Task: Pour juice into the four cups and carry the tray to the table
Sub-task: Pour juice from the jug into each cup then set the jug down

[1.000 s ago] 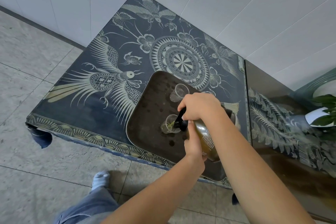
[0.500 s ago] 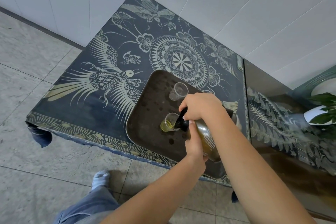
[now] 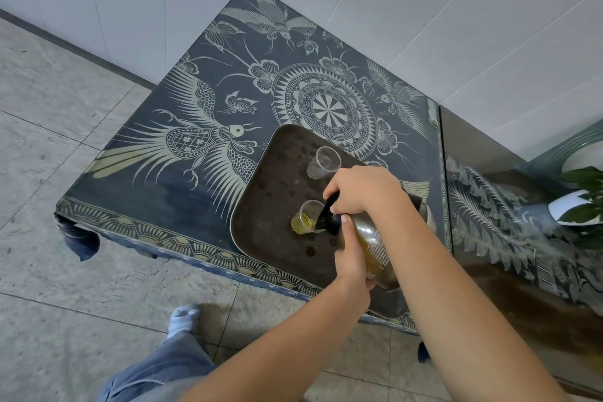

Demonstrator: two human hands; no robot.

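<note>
A dark tray (image 3: 264,206) lies on a low table painted with birds (image 3: 182,147). Two clear cups show on it. The far cup (image 3: 323,161) looks empty. The near cup (image 3: 306,219) holds some yellow juice. A juice bottle (image 3: 372,246) with a black spout is tilted over the near cup, its spout at the cup's rim. My right hand (image 3: 362,189) grips the spout end from above. My left hand (image 3: 352,258) holds the bottle's body from below. My arms hide the tray's right part, so any other cups are out of sight.
A second dark glossy table (image 3: 509,238) adjoins on the right, with a potted plant (image 3: 584,202) at its far end. White tiled walls stand behind. My foot (image 3: 182,320) is on the grey tiled floor in front of the table.
The near cup has gone from almost empty to holding a visible layer of yellow juice. Both hands and the tilted bottle have stayed in about the same place.
</note>
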